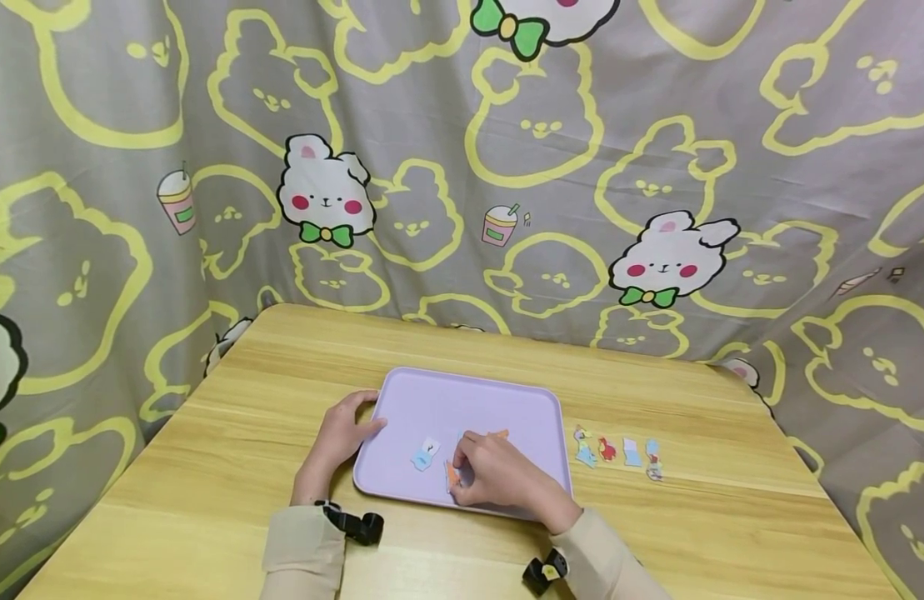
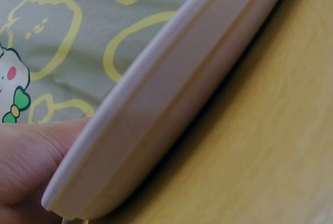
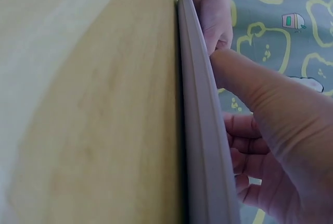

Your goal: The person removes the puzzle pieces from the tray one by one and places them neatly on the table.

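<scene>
A lilac tray [image 1: 499, 398] lies on the table. My left hand [image 1: 345, 429] holds its left rim, with the thumb over the edge; in the left wrist view the tray's outer wall [image 2: 140, 104] hides most of that hand. Over the tray's front part, my right hand [image 1: 499, 471] has bent fingers and thumb around a small orange cutout piece [image 1: 452, 476], partly covered by the hand. Left of it lies a pale blue and white cutout [image 1: 426, 454]. Another orange bit [image 1: 501, 433] shows behind the right hand. In the right wrist view the rim hides the fingertips.
To the tray's right, several small cutouts lie in a row on the wooden table [image 1: 694, 533], among them a red one [image 1: 607, 449] and a blue and white one [image 1: 631, 452]. A patterned grey curtain [image 1: 432, 125] hangs behind the table and at its sides.
</scene>
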The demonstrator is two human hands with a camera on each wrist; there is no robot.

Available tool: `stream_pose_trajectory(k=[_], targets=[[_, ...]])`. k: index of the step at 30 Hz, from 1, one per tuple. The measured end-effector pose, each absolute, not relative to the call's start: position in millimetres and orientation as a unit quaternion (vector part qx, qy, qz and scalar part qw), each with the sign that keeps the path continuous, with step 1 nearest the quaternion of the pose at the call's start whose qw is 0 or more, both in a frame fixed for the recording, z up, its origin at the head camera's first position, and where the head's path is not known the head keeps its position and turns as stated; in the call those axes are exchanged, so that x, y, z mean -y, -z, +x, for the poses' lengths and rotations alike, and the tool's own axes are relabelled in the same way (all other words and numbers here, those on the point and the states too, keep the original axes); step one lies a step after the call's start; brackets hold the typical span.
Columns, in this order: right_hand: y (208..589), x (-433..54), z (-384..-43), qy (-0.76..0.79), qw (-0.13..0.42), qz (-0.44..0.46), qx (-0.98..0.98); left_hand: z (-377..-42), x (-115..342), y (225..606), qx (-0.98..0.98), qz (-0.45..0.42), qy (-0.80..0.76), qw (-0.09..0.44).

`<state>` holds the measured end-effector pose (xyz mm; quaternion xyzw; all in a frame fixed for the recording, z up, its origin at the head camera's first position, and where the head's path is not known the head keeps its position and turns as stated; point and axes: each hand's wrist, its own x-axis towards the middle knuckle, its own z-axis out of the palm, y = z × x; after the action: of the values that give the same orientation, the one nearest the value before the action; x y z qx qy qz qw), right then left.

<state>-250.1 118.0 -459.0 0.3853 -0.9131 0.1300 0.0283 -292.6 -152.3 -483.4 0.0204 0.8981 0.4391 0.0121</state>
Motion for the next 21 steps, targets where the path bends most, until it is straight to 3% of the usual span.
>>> stream_pose_trajectory(k=[13,21], targets=[[462.4,-121.4,-246.0,-0.301,0.029,0.346,0.888,-294.1,151.9,484.7,-0.9,0.025,-0.436,0.008],[462.2,-123.7,-244.9,-0.327,0.028,0.341,0.881,-292.9,152.1,484.9,-0.902,0.021,-0.431,0.01]])
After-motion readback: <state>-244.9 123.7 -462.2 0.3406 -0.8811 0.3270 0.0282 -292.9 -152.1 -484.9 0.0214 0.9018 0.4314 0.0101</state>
